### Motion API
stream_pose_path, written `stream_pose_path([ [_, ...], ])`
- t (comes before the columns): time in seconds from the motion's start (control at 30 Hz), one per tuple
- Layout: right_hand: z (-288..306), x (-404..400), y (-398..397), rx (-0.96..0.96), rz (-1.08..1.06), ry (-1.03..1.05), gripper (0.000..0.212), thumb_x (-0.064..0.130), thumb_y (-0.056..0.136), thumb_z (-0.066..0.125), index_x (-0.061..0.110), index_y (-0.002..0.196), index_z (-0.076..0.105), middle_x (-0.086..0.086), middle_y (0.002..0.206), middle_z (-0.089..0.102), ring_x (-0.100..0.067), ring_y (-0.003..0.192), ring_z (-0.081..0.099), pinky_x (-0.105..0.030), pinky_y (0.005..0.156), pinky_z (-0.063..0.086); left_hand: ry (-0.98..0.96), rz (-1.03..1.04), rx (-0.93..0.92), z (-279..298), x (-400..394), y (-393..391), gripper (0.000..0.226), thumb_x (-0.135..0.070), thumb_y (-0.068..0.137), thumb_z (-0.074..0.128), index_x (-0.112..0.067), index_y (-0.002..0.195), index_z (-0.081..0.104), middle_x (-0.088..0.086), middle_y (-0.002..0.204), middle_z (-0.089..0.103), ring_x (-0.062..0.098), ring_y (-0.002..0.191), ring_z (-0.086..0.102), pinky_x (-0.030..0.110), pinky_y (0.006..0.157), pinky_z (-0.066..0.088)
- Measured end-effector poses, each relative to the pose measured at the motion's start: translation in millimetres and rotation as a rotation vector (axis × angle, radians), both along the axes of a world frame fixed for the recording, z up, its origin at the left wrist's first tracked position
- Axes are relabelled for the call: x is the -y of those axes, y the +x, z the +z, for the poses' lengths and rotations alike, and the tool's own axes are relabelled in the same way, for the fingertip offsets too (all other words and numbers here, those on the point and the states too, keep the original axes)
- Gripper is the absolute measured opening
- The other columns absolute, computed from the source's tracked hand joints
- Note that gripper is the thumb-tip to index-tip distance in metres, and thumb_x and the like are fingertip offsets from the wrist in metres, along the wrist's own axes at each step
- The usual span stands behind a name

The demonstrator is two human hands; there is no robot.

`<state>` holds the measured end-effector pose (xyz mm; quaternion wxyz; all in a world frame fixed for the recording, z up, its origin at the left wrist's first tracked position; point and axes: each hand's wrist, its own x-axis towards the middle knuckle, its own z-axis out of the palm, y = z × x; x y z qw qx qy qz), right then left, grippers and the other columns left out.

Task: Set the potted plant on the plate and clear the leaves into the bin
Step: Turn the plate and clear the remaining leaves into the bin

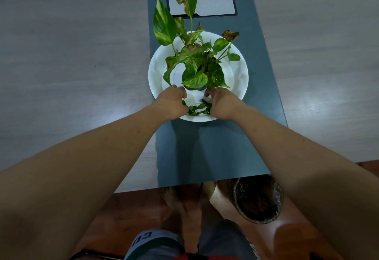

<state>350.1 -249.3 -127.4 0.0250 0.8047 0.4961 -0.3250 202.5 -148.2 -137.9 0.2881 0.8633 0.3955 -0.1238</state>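
Observation:
The potted plant, green and yellow with some brown leaves, stands on the white plate on the dark centre strip of the table. Loose green leaves lie in a small heap on the plate's near rim. My left hand and my right hand rest on either side of that heap, fingers curled, touching the leaves. The pot itself is mostly hidden by foliage. The bin, dark and round, stands on the floor below the table's near edge, at my right.
A rectangular cable hatch sits in the dark strip behind the plant. Grey tabletop spreads to both sides. My bare feet stand on the wooden floor next to the bin.

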Motion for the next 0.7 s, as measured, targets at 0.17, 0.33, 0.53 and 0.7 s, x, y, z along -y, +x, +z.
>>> stream_pose_path([
  [0.17, 6.8, 5.4, 14.7, 0.276, 0.077, 0.01, 0.051, 0.017, 0.082, 0.054, 0.012, 0.132, 0.05, -0.013, 0.129, 0.049, -0.036, 0.116, 0.051, -0.037, 0.093, 0.044, -0.004, 0.012, -0.008, -1.0, 5.7, 2.9, 0.054, -0.038, 0.076, 0.07, -0.018, 0.124, 0.054, 0.006, 0.119, 0.049, 0.023, 0.101, 0.057, 0.034, 0.088, 0.05],
  [0.33, 6.0, -2.8, 9.2, 0.005, 0.112, -0.071, 0.059, 0.014, 0.083, 0.053, 0.02, 0.141, 0.041, -0.006, 0.137, 0.052, -0.027, 0.122, 0.053, -0.032, 0.095, 0.047, -0.01, 0.053, -0.011, -2.6, 8.7, 8.9, 0.063, -0.047, 0.066, 0.079, -0.021, 0.119, 0.057, 0.005, 0.124, 0.049, 0.023, 0.11, 0.056, 0.039, 0.095, 0.05],
  [0.53, -9.1, -1.5, 8.8, -0.058, 0.051, 0.065, 0.042, 0.029, 0.081, 0.069, 0.022, 0.12, 0.056, 0.002, 0.105, 0.054, -0.018, 0.095, 0.051, -0.028, 0.082, 0.046, -0.013, 0.067, 0.005, -5.8, 7.2, 10.3, 0.048, -0.03, 0.068, 0.08, -0.019, 0.111, 0.061, 0.005, 0.109, 0.053, 0.025, 0.099, 0.061, 0.033, 0.078, 0.05],
  [0.7, -21.7, 1.2, 13.1, -0.145, -0.002, 0.154, 0.03, 0.014, 0.079, 0.07, 0.021, 0.107, 0.065, 0.001, 0.099, 0.062, -0.022, 0.094, 0.06, -0.027, 0.077, 0.049, -0.001, 0.038, 0.036, -9.4, 3.1, 6.9, 0.033, -0.008, 0.076, 0.068, -0.018, 0.107, 0.062, 0.002, 0.1, 0.047, 0.024, 0.091, 0.058, 0.028, 0.07, 0.042],
])
